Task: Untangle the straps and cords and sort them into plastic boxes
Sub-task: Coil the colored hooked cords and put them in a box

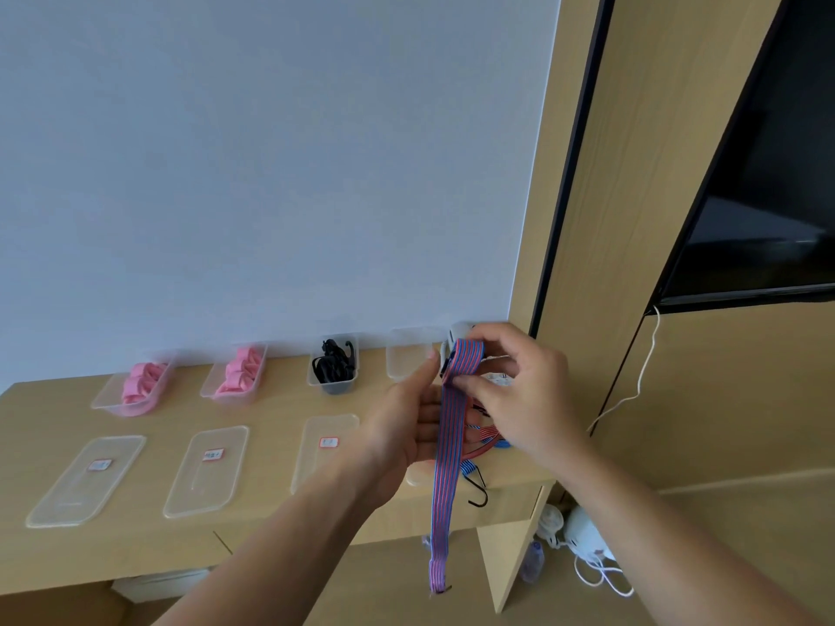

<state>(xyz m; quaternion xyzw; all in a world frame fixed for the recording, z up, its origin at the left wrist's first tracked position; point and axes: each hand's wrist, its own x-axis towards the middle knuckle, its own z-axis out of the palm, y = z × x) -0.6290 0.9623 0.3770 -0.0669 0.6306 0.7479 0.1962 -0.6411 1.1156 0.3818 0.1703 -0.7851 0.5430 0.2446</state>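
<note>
Fingers [490, 338] of the right hand [528, 390] pinch the folded red-and-blue bungee strap [445, 490], left hand [406, 426] flat behind it; mid-bundling, its hanging tail needs gathering next.

Lid labels [213, 454] blurred, illegible.

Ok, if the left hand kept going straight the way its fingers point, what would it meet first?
Probably the empty clear box behind it: the left hand points up and away towards it, beside the striped strap that the right hand pinches. Depth is unclear.
</note>
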